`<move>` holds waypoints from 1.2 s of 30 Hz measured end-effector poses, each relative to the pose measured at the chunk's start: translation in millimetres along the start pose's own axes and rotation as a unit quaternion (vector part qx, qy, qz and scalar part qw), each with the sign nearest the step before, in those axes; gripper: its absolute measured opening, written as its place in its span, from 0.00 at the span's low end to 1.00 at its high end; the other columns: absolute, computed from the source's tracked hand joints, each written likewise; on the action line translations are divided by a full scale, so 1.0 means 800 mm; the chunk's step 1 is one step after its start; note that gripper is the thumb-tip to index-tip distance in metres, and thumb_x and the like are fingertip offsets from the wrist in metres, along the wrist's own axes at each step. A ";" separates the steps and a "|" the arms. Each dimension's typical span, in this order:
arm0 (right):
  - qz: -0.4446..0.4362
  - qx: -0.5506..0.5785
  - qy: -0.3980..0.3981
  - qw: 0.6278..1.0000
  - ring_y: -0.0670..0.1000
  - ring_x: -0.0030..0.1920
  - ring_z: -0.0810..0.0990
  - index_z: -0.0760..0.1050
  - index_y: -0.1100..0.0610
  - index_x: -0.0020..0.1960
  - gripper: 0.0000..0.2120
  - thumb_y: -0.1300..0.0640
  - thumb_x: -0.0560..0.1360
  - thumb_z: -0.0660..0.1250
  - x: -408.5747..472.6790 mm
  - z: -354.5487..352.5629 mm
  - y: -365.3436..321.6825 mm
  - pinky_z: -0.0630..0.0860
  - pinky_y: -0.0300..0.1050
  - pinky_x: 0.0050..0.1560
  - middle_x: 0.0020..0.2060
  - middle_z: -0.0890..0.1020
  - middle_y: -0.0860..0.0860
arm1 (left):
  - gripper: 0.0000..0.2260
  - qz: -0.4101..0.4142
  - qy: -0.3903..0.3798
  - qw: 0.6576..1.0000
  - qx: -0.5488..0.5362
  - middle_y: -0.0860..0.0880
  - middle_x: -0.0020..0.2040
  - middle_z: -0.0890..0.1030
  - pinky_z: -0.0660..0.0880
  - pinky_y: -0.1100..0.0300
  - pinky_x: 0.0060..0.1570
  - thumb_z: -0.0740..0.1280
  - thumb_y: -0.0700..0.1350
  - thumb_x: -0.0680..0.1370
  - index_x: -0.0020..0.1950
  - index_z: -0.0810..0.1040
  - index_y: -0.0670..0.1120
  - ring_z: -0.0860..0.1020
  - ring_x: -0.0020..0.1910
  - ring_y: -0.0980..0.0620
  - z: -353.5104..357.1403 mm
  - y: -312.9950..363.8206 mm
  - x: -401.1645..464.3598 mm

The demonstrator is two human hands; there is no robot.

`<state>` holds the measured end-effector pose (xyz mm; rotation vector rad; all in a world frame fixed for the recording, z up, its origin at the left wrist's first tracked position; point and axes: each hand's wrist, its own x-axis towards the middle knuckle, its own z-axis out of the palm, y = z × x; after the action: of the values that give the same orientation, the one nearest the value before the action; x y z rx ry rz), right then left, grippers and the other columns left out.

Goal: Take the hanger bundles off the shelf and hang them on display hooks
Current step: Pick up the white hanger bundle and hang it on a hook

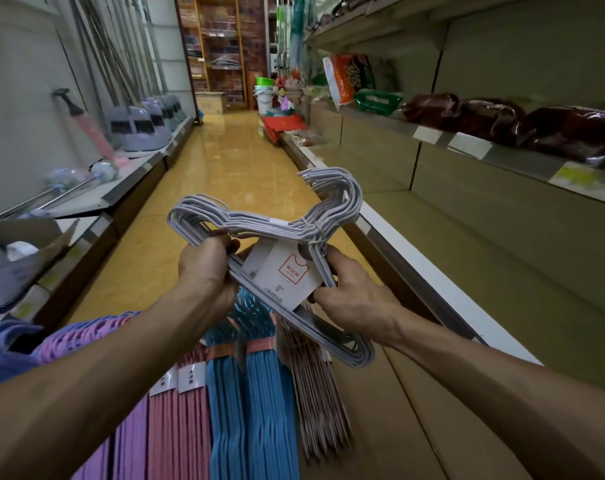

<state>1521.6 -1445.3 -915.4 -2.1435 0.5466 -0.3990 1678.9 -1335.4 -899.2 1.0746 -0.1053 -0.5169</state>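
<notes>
A bundle of white wire hangers (270, 225) with a white paper label (287, 277) is held up over the aisle in both hands. My left hand (205, 271) grips its left shoulder end. My right hand (349, 292) grips the wires just below the tied hook necks, thumb on the label. The hooks (335, 192) point up and to the right. Below my arms hang more bundles: blue hangers (256, 393), pink hangers (180, 420), purple hangers (128, 438) and pale brownish hangers (315, 382).
A beige shelf unit (467, 244) runs along the right, with dark red packets (502, 123) and an orange bag (349, 77) on its upper shelf. Dustpans and brooms (141, 126) line the left side. The yellow aisle floor (218, 161) leads to buckets (264, 95) at the far end.
</notes>
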 end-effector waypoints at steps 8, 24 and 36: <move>-0.019 -0.025 0.003 1.000 0.51 0.53 0.78 0.67 0.48 0.68 0.23 0.64 0.76 0.62 0.044 0.024 -0.026 0.77 0.46 0.51 0.53 0.78 0.47 | 0.08 0.021 0.040 0.999 0.012 0.44 0.41 0.77 0.81 0.58 0.31 0.59 0.34 0.82 0.57 0.76 0.40 0.80 0.27 0.54 -0.018 0.027 0.015; -0.033 -0.055 0.010 0.998 0.46 0.47 0.75 0.71 0.51 0.63 0.17 0.66 0.77 0.60 0.073 -0.051 -0.257 0.79 0.43 0.48 0.49 0.77 0.46 | 0.07 -0.028 0.104 0.987 -0.115 0.40 0.47 0.81 0.81 0.44 0.53 0.62 0.33 0.80 0.50 0.79 0.40 0.81 0.43 0.43 0.031 0.249 -0.014; -0.009 -0.079 0.025 0.997 0.52 0.48 0.78 0.73 0.53 0.59 0.15 0.67 0.76 0.61 0.122 -0.253 -0.650 0.79 0.47 0.45 0.51 0.80 0.50 | 0.13 0.005 0.097 0.991 -0.091 0.37 0.56 0.83 0.80 0.39 0.52 0.65 0.31 0.77 0.60 0.80 0.37 0.82 0.56 0.40 0.196 0.671 -0.079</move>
<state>1634.9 -1356.5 -367.8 -2.2962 0.6062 -0.4337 1761.1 -1235.7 -351.3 0.9389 0.1060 -0.4020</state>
